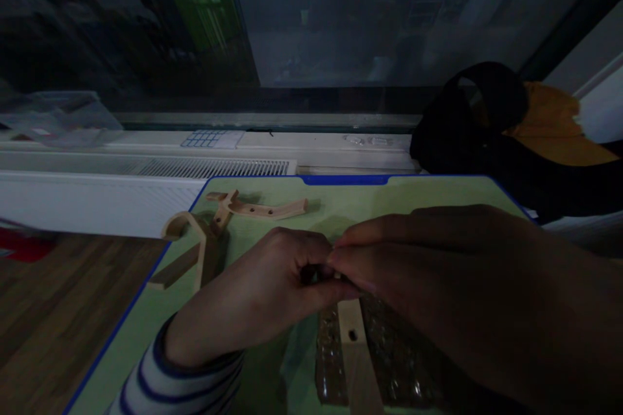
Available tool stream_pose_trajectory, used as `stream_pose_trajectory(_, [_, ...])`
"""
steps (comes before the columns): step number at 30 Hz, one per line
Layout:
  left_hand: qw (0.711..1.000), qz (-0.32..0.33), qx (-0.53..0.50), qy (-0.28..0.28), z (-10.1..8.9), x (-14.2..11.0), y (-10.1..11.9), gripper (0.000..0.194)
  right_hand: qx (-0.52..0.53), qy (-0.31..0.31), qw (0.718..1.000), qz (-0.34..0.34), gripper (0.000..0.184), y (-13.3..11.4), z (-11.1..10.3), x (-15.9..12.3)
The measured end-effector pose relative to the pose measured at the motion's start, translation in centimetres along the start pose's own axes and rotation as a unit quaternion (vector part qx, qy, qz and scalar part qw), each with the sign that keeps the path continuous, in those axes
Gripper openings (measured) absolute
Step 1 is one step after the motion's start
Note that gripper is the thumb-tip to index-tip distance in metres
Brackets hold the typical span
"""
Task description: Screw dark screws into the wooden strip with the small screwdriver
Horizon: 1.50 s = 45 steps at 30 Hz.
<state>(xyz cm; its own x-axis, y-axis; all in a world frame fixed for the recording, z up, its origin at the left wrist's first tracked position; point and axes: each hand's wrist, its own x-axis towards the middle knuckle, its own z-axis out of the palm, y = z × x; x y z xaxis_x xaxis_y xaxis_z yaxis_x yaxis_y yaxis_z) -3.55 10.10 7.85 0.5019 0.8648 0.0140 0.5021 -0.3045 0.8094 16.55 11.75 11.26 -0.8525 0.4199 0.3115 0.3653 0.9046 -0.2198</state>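
My left hand [280,279], in a striped sleeve, is closed around the far end of a pale wooden strip [357,356]. One dark hole shows in this strip, below my thumb. My right hand [438,279] reaches in from the right, its fingertips pressed together and meeting my left fingers over that end. Whatever lies between the right fingertips is hidden. Under the strip is a clear, shiny bubble-like sheet or pack [331,363], brownish in the dim light.
Bent wooden pieces with holes [267,209] and a curved wooden hook shape [199,240] lie at the left of the green, blue-edged table [418,191]. Beyond are a radiator [219,167], a clear plastic box [63,117], and a black and orange cap-like item [549,120].
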Motion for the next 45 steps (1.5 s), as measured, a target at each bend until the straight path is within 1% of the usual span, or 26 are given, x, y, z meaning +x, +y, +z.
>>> stream_pose_trajectory(1, [1.0,0.0,-0.002,-0.004,0.0,0.0,0.0,0.007,0.004,-0.039,0.999,0.009,0.04,0.0,0.2,0.2])
stream_pose_trajectory(3, [1.0,0.003,-0.001,-0.008,0.1,-0.1,-0.1,0.008,0.005,-0.03,1.0,0.003,0.042,0.1,0.3,0.3])
stream_pose_trajectory(4, [1.0,0.006,-0.001,-0.007,0.1,-0.1,-0.2,0.008,0.005,-0.038,0.999,-0.001,0.042,0.1,0.3,0.3])
stream_pose_trajectory(6, [1.0,0.015,0.002,-0.002,0.2,-0.2,-0.4,0.008,-0.001,-0.03,1.0,-0.009,0.039,0.0,0.0,0.2])
stream_pose_trajectory(7, [1.0,0.016,0.009,0.0,0.2,-0.2,-0.5,0.008,-0.007,-0.036,0.999,-0.006,0.037,0.0,-0.1,0.1])
stream_pose_trajectory(12, [0.998,-0.005,0.056,0.005,0.1,-0.2,-0.4,0.014,-0.034,-0.032,0.999,-0.018,0.031,-0.2,-0.6,-0.3])
stream_pose_trajectory(17, [0.997,-0.005,0.067,0.025,0.1,-0.3,0.3,0.013,-0.045,-0.037,0.998,-0.02,0.038,0.1,-0.4,-0.4])
stream_pose_trajectory(19, [0.997,-0.002,0.069,0.036,0.0,-0.3,0.4,0.013,-0.051,-0.03,0.998,-0.029,0.041,0.2,-0.4,-0.5])
stream_pose_trajectory(21, [0.996,-0.005,0.078,0.038,0.0,-0.3,0.4,0.016,-0.059,-0.008,0.997,-0.043,0.036,0.2,-0.7,-0.6])
stream_pose_trajectory(23, [0.996,-0.011,0.089,0.028,0.0,-0.2,0.3,0.019,-0.059,0.016,0.998,-0.034,0.027,0.1,-1.1,-0.6])
stream_pose_trajectory(25, [0.996,-0.019,0.091,0.012,0.0,-0.2,0.2,0.021,-0.051,0.019,0.999,0.0,0.022,0.0,-1.7,-0.6])
stream_pose_trajectory(28, [0.997,-0.03,0.077,0.003,0.1,-0.2,0.2,0.023,-0.042,0.012,0.998,0.038,0.027,0.0,-2.2,-0.5])
stream_pose_trajectory(30, [0.997,-0.031,0.071,0.007,0.2,-0.2,0.1,0.023,-0.04,0.009,0.998,0.042,0.029,0.0,-2.3,-0.4])
stream_pose_trajectory(32, [0.997,-0.032,0.069,0.005,0.2,-0.2,0.1,0.023,-0.038,0.01,0.999,0.033,0.027,0.0,-2.3,-0.4])
stream_pose_trajectory(35, [0.997,-0.025,0.071,0.003,0.2,-0.2,0.0,0.022,-0.032,0.012,0.999,0.016,0.022,0.0,-2.3,-0.3])
stream_pose_trajectory(38, [0.997,-0.004,0.069,0.018,0.1,0.0,0.1,0.017,-0.028,0.017,0.999,0.012,0.019,-0.1,-2.2,-0.1])
stream_pose_trajectory(42, [0.999,0.023,0.042,0.016,0.1,0.2,0.3,0.012,-0.026,0.013,0.999,0.017,0.019,-0.2,-2.0,0.2])
stream_pose_trajectory(45, [0.999,0.025,0.038,0.013,0.1,0.2,0.3,0.01,-0.027,0.022,0.999,-0.001,0.021,-0.1,-1.8,0.2])
